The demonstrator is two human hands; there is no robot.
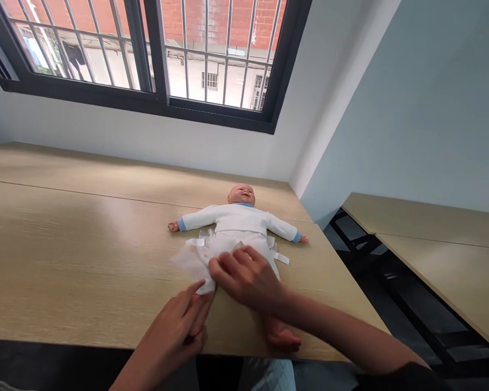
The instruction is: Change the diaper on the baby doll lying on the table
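A baby doll (243,220) in a white top with blue cuffs lies on its back on the table, head toward the window. White pants (272,260) cover its hips and upper legs, and white strips (282,258) stick out at both hips. My left hand (175,320) is closed around the doll's lower leg on the left, fingertips at the pant hem. Over the doll's thighs, my right hand (248,277) has curled fingers gripping the white fabric of that same pant leg. Its fingertips are partly hidden. White material beside the leg is blurred by motion.
The wooden table (85,260) has its front edge close to me and its right edge beyond the doll. A second table (444,255) stands to the right, across a dark gap. Behind is a barred window (158,54) in a white wall.
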